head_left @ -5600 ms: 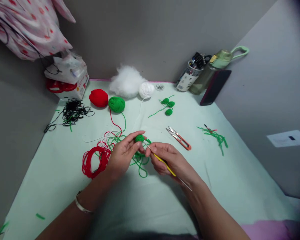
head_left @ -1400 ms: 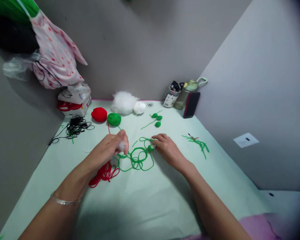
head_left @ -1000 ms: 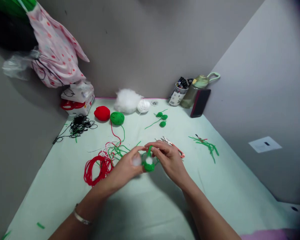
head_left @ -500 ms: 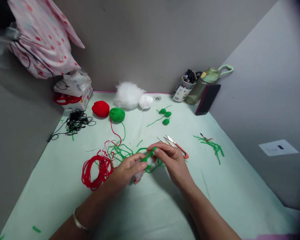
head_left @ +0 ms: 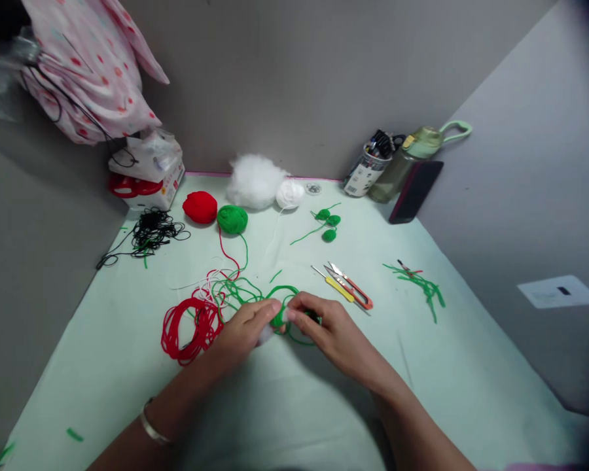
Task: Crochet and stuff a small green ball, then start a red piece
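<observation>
My left hand is closed around a small green crocheted piece near the middle of the table. A tuft of white stuffing shows under its fingers. Thumb and fingers of my right hand pinch together at the piece's right side, on a bit of white stuffing that shows at the fingertips. Loops of green yarn lie around both hands. Beyond my right hand rest a yellow-handled crochet hook and orange-handled thread snips.
A red yarn coil and tangled black cord lie left. Red, green and white yarn balls sit near a stuffing heap. Small green crocheted pieces, a phone and a bottle stand farther right.
My right hand has moved from the green edge to the white stuffing, closer to my left hand. The hook and snips show more fully. The whole view has shifted slightly.
</observation>
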`<state>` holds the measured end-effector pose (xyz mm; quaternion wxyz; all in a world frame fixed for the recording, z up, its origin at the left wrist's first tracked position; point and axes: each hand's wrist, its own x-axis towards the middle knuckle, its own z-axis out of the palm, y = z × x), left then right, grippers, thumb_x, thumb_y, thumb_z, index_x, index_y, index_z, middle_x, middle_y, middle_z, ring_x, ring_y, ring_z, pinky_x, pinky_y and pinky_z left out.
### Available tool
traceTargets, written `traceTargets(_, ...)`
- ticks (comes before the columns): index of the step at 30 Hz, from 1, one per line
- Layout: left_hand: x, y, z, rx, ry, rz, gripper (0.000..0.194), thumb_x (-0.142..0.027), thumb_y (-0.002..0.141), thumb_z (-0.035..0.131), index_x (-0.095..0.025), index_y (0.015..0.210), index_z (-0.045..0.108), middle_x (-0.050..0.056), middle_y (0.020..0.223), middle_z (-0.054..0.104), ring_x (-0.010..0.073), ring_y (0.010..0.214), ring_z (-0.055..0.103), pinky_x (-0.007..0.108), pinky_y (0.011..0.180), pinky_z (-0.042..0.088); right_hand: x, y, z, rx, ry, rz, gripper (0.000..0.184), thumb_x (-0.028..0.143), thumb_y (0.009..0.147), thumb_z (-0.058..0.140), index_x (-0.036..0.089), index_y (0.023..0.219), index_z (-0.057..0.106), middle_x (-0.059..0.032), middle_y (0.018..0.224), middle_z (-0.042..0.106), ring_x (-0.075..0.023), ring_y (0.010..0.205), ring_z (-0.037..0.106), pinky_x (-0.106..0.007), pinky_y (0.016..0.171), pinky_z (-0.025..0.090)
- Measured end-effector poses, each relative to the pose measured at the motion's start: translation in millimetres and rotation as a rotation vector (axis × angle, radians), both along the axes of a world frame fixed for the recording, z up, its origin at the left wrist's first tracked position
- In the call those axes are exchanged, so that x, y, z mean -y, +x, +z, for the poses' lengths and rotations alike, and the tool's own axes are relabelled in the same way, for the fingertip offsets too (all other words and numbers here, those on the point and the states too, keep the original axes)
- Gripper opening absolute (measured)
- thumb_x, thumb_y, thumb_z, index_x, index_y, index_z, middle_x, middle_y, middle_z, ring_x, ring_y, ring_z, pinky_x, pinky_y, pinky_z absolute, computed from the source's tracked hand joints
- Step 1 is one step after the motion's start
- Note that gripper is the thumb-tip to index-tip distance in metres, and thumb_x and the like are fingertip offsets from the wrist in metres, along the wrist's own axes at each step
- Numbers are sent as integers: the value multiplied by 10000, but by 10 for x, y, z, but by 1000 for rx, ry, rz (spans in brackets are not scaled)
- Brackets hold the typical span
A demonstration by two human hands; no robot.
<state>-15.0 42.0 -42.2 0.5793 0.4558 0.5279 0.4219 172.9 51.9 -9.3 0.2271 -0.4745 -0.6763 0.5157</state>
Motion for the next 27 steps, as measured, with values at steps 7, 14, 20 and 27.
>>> traceTargets(7,35,24,46,-21,-40,164,313,-454,981,428,-250,1173,567,3,872,555,190,731,527,285,643,437,-19,-133,-149,-89,-93,-294,362,492,839,717,199,688,568,47,581,481,-114,547,382,-248,508,280)
traceTargets(14,63,58,40,8,107,109,267,-274,872,593,-212,1110,696,76,1120,659,226,959,644,329,858,517,-15,-245,-172,-229,-111,-418,321,467,811,717,186,707,601,38,584,521,-112,537,419,-241,512,328)
traceTargets(20,45,24,-4,210,0,155,267,-406,842,731,-226,966,577,17,827,704,171,652,637,278,618,497,-20,-238,-193,-235,-64,-451,275,427,809,710,197,704,601,38,582,526,-116,531,437,-242,510,354)
traceTargets(27,52,50,-25,199,19,129,229,-359,777,806,-189,779,653,117,1304,633,270,1160,619,331,921,507,69,-260,-187,-268,89,-322,127,297,884,617,200,802,620,20,671,588,-140,628,534,-249,603,435)
